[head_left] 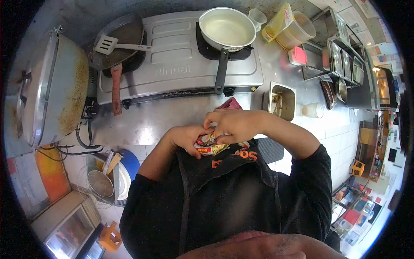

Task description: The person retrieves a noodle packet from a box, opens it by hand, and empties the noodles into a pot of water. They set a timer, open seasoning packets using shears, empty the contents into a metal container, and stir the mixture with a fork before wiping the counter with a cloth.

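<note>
Both of my hands hold a small red and yellow food packet (210, 145) close to my chest, over my black apron. My left hand (186, 138) grips its left side. My right hand (230, 124) pinches its upper edge from the right. Beyond my hands a two-burner gas stove (179, 64) stands on the steel counter (146, 121). A white pan with pale liquid (226, 28) sits on the right burner, its black handle pointing toward me. A dark frying pan (120, 39) with a metal spatula (113, 44) sits on the left burner.
A large metal wok (56, 86) leans at the left. A steel container (281, 100), a white jar (313, 110), a yellow packet (278, 21), a beige tub (302, 28) and steel trays (340, 56) stand at the right. A strainer (100, 183) and a blue bucket (129, 164) sit below the counter.
</note>
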`<state>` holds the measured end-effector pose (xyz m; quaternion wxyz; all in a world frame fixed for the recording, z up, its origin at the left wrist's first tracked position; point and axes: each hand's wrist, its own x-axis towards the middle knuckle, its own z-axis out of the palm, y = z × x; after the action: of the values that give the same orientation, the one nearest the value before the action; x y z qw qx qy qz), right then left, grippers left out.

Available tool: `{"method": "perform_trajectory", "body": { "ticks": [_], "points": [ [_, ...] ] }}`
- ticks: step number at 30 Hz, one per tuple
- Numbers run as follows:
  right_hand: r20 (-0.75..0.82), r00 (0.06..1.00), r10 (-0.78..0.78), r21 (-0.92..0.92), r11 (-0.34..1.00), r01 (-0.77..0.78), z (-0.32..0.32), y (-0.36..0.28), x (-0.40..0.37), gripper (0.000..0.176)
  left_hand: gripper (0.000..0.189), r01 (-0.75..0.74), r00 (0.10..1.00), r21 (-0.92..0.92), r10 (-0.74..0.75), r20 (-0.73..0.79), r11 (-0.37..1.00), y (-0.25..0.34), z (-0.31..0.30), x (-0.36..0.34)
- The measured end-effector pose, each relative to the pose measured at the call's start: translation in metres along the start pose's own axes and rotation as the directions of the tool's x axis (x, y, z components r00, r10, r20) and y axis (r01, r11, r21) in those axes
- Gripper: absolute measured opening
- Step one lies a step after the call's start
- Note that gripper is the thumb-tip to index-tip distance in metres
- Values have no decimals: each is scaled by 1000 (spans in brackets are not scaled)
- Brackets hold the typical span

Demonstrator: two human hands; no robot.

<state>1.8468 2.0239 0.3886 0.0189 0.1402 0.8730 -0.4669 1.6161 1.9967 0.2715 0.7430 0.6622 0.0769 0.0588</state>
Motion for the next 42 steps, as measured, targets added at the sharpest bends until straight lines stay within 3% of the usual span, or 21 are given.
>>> {"method": "perform_trajectory", "body": {
  "ticks": [10, 13, 17, 21, 24, 25, 27, 31, 34, 38, 42],
  "points": [
    [-149, 986, -72, -144, 988, 51, 17, 5, 0, 19, 87, -62, 997, 52, 60, 49, 997, -9, -5, 0],
    [-178, 983, -48, -153, 988, 21, 20, 3, 0, 14, 91, 143, 989, -30, -142, 35, 989, 7, -6, -5],
    [-224, 973, -61, -262, 965, 0, 22, -3, -1, 12, 92, 76, 997, -44, -76, 2, 996, 10, -6, -5],
    [-364, 906, -215, -494, 870, 8, 34, -6, 0, 16, 98, -66, 995, -115, 58, -79, 991, 11, -10, -16],
    [-454, 857, -245, -490, 871, -10, 36, -9, 5, 19, 105, -55, 997, -320, 33, -71, 946, 4, -14, -26],
    [-520, 820, -237, -424, 906, -7, 38, -10, 6, 18, 106, -90, 993, -234, 70, -95, 968, 10, -18, -29],
    [-626, 741, -245, -376, 927, -11, 34, -10, 7, 21, 106, -92, 986, -288, 47, -160, 953, 17, -17, -38],
    [-770, 636, -40, -131, 987, -98, 34, -7, 2, 17, 109, -126, 960, -252, 54, -277, 960, 8, -17, -55],
    [-870, 493, 30, -37, 991, -126, 45, 0, -1, 14, 113, -66, 922, -178, -8, -388, 982, 5, -21, -77],
    [-773, 410, 484, 469, 871, -144, 66, 10, -11, 9, 117, -42, 826, -117, -31, -563, 992, 5, -16, -101],
    [-764, 338, 550, 592, 805, 26, 86, 32, -13, 13, 123, -41, 745, -80, -23, -667, 996, 16, -11, -117]
  ]
}}
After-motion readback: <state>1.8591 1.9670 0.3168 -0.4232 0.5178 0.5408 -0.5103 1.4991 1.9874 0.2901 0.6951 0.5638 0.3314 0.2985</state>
